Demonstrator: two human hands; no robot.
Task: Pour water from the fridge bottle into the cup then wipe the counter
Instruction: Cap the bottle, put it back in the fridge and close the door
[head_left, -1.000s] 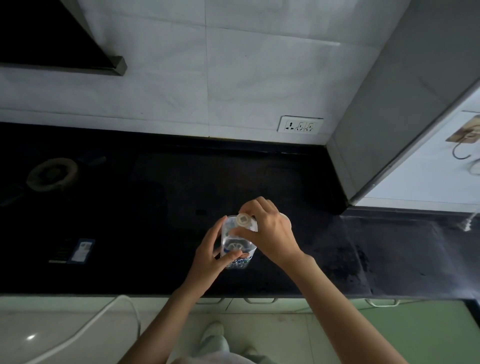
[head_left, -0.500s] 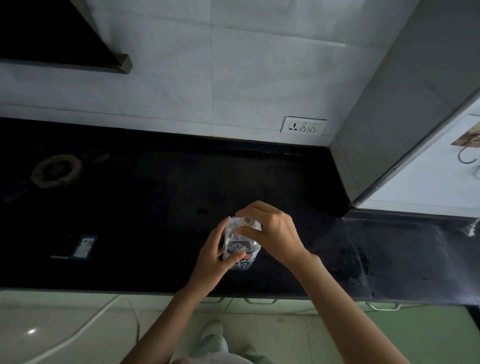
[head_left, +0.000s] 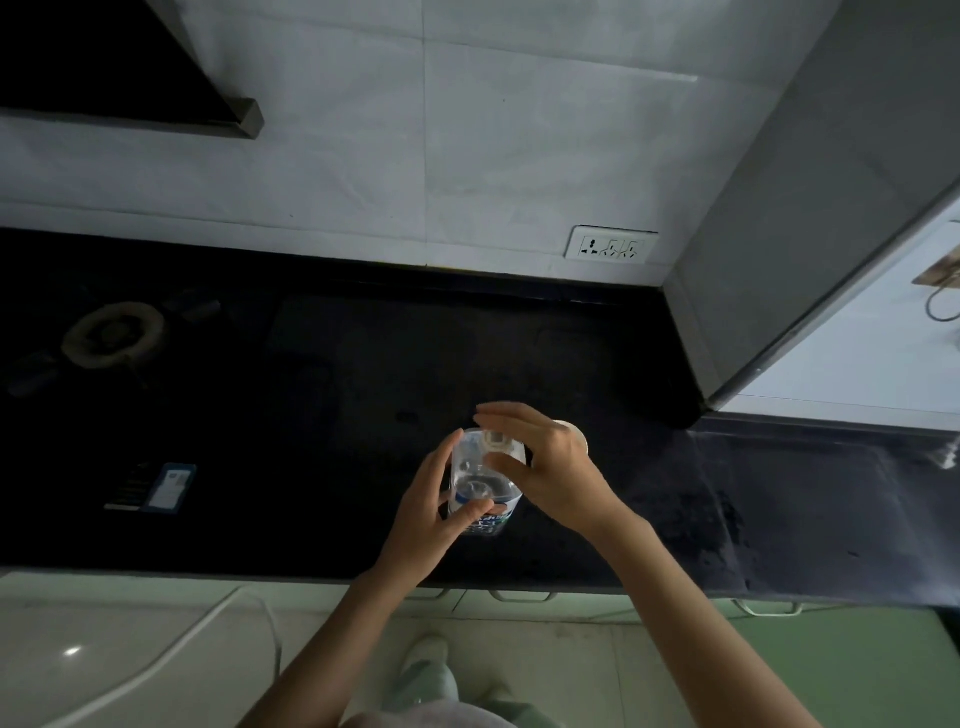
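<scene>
A clear plastic water bottle (head_left: 480, 483) with a blue label stands upright on the black counter (head_left: 311, 415), near its front edge. My left hand (head_left: 431, 514) grips the bottle's body from the left. My right hand (head_left: 556, 473) arches over the top, with fingers and thumb on either side of the pale cap (head_left: 496, 439). Only a pale rim of the cup (head_left: 576, 434) shows behind my right hand; the rest is hidden.
A stove burner (head_left: 111, 335) sits at the far left, and a small blue-edged card (head_left: 169, 488) lies left of the bottle. A wall socket (head_left: 613, 249) is behind. A grey cabinet side (head_left: 805, 234) closes off the right. A white cable (head_left: 182, 644) hangs below the counter.
My right hand's fingers have turned and spread wider around the cap. The left hand keeps the same grip and the bottle stays in place.
</scene>
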